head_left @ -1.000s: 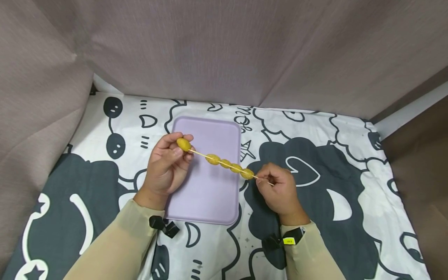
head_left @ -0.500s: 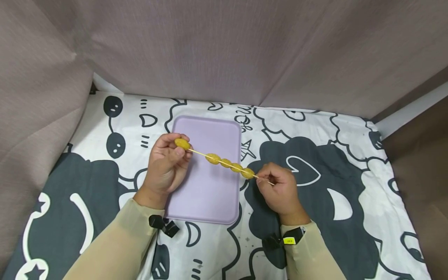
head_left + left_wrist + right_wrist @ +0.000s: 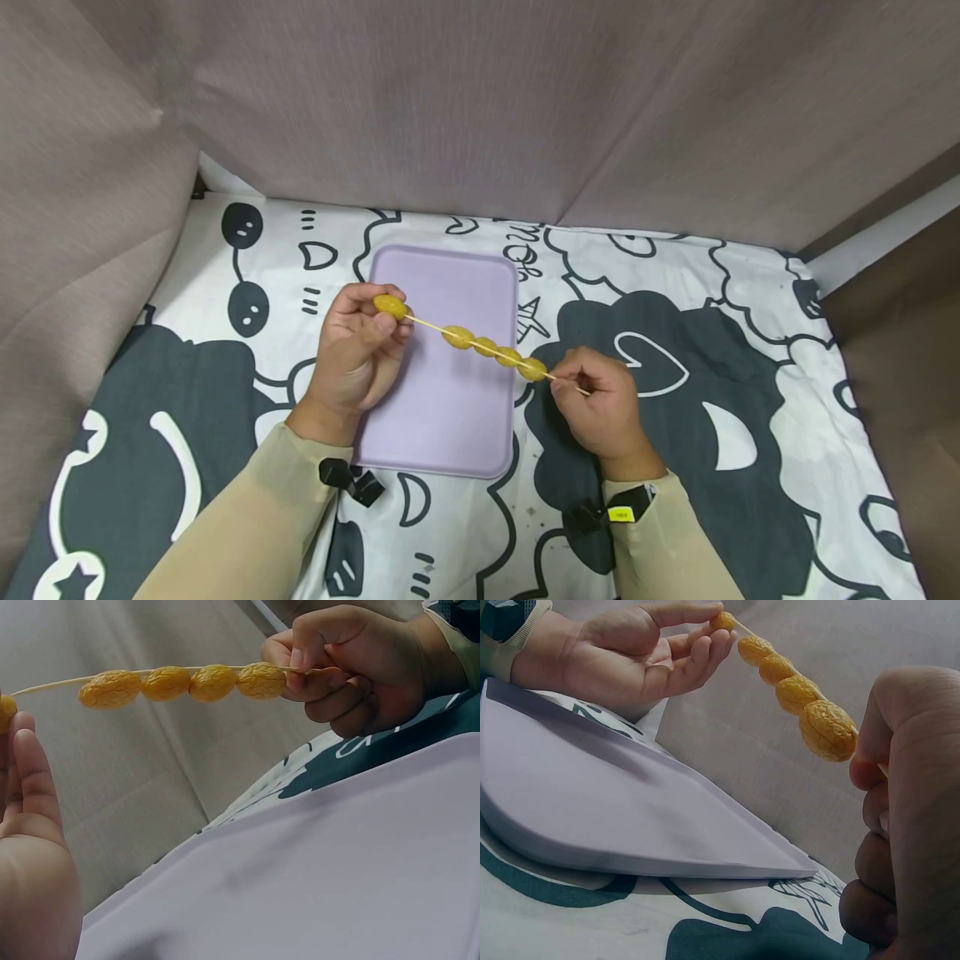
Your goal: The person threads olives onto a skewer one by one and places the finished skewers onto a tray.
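Note:
My left hand (image 3: 351, 362) pinches a wrinkled yellow fruit (image 3: 390, 307) between thumb and fingers at the left end of a thin wooden skewer (image 3: 426, 323). The skewer's left end meets that fruit. Several more wrinkled yellow fruits (image 3: 213, 682) sit pressed together on the skewer, nearer its right end, with a bare stretch of stick between them and the left one. With curled fingers my right hand (image 3: 600, 408) grips the skewer's right end, a short bit of which sticks out past the thumb. The skewer slants down to the right above a lilac tray (image 3: 442, 425).
Under the tray lies a white cloth (image 3: 457, 533) with dark cartoon prints. Grey-brown fabric (image 3: 450, 108) rises behind and at the left, and a brown panel (image 3: 900, 333) borders the right. Black devices (image 3: 351, 482) are strapped at both wrists.
The fruit in my left hand has shifted slightly left and turned to lie more level. My right hand holds the skewer nearly still.

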{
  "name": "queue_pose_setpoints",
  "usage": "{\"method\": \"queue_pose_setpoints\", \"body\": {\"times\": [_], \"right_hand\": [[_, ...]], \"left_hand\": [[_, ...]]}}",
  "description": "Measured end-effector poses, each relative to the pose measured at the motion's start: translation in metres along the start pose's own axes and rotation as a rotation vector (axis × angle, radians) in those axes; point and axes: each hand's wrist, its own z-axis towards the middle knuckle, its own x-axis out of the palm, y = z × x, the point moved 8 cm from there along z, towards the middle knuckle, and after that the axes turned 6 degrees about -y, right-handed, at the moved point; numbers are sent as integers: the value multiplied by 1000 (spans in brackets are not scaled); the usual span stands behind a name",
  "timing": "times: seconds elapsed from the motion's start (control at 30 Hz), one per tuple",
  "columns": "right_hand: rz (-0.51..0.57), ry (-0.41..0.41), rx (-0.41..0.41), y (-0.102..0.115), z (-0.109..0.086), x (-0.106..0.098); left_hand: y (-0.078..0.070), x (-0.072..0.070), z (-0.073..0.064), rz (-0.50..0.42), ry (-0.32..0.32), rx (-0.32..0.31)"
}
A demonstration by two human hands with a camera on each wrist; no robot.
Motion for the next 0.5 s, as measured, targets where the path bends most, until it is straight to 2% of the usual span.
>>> {"method": "queue_pose_setpoints", "body": {"times": [0.5], "right_hand": [[-1, -7, 14, 1, 1, 0]], "left_hand": [[-1, 0, 0, 40, 1, 18]]}}
